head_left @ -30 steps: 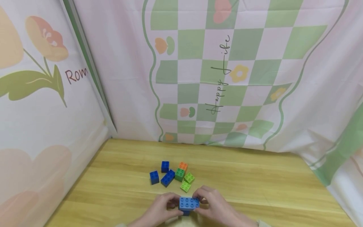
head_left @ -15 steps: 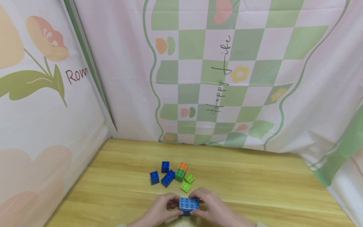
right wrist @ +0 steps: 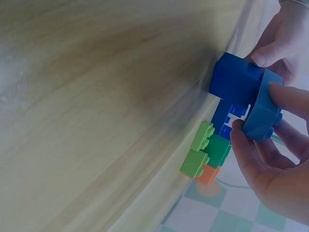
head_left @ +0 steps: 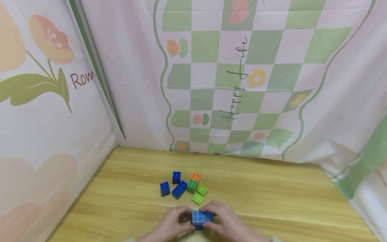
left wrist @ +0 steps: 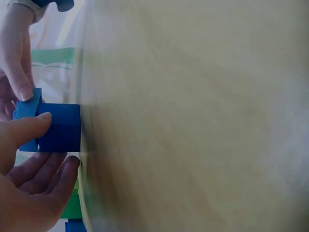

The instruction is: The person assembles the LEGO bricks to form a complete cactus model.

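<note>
A light blue toy building brick with studs [head_left: 198,218] lies across the top of a dark blue brick [head_left: 198,227], near the table's front. In the left wrist view the light blue brick [left wrist: 30,108] sits slightly tilted against the dark blue brick [left wrist: 60,128]. My left hand [head_left: 173,222] pinches the dark blue brick, its thumb also crossing the light blue one. From the right, my right hand [head_left: 225,220] grips the light blue brick between thumb and fingers. The right wrist view shows the light blue brick [right wrist: 260,111] overhanging the dark blue brick [right wrist: 234,77].
Beyond the hands on the wooden table [head_left: 257,188] lie several loose bricks: dark blue ones [head_left: 179,189], a green one [head_left: 191,186], an orange one [head_left: 195,176] and lime ones [head_left: 198,198]. A patterned curtain [head_left: 199,77] hangs behind the table.
My right hand has slid a little left along the light blue brick, covering more of its studs. My left hand keeps its hold, and the loose bricks have stayed put.
</note>
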The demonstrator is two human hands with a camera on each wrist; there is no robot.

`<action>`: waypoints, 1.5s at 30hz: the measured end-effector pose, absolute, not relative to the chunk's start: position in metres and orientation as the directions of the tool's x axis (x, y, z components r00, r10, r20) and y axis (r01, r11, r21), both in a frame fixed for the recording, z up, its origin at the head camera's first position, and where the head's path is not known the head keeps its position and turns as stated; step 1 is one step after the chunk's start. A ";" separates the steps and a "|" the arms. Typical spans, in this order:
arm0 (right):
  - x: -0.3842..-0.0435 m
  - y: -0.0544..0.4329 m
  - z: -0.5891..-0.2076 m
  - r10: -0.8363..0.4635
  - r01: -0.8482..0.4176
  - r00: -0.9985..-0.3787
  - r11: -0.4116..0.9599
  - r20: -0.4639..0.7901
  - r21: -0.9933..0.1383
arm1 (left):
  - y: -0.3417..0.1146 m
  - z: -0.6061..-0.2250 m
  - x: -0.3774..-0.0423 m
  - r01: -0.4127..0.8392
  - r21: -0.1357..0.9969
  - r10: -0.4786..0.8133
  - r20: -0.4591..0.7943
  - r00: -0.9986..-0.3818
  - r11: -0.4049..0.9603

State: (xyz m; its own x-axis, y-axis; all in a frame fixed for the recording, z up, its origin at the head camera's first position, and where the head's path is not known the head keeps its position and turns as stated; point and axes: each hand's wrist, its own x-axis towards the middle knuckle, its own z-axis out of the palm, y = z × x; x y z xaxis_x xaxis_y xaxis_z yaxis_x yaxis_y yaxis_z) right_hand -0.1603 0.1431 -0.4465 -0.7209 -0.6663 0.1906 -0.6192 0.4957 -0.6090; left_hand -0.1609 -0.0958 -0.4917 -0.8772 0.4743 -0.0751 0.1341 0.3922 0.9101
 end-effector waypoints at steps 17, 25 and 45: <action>-0.164 0.139 -0.446 -0.673 -0.668 -0.694 0.472 0.255 -0.574 | -0.096 -0.491 -0.162 0.114 0.903 0.455 -0.097 -0.885 0.415; -0.163 0.138 -0.446 -0.660 -0.644 -0.720 0.519 0.214 -0.562 | -0.096 -0.490 -0.162 0.149 0.894 0.450 -0.063 -0.891 0.422; -0.167 0.138 -0.441 -0.674 -0.648 -0.708 0.502 0.211 -0.573 | -0.095 -0.491 -0.161 0.168 0.896 0.470 -0.051 -0.881 0.411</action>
State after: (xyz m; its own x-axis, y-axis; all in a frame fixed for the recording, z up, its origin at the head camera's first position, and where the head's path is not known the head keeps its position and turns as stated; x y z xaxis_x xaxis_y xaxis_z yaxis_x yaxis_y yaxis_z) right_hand -0.1673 0.1376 -0.4409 -0.7083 -0.6736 0.2113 -0.6480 0.5016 -0.5731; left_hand -0.1609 -0.0949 -0.4911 -0.8811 0.4702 -0.0508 0.1676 0.4109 0.8962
